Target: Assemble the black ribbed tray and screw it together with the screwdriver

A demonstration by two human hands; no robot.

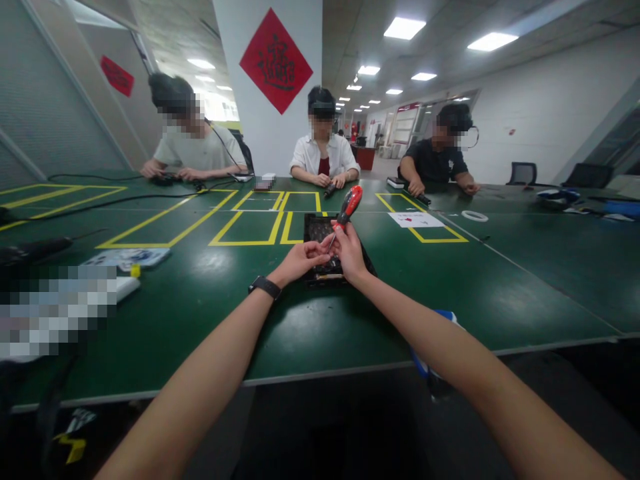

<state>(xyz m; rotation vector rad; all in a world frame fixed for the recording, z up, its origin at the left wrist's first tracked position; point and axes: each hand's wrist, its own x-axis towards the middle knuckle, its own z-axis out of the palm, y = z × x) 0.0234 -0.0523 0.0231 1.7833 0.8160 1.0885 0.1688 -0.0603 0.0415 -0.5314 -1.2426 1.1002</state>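
Note:
A red and black screwdriver [349, 205] is tilted, handle up, in my right hand [350, 250], whose fingers wrap round its lower part. Its thin shaft points down to the left, toward the fingertips of my left hand [303, 259]. Those fingers are pinched together by the screwdriver's tip; whatever they hold is too small to make out. Both hands are over a black open tray or case [313, 230] on the green table [210, 280]. Small dark items in it are partly hidden by my hands.
Three people sit across the table. Yellow tape rectangles mark its top. A white paper [416, 220] and a white ring [475, 216] lie to the right. A black power tool [35, 251] and a patterned packet [131, 257] are at the left. Cables run across the far left.

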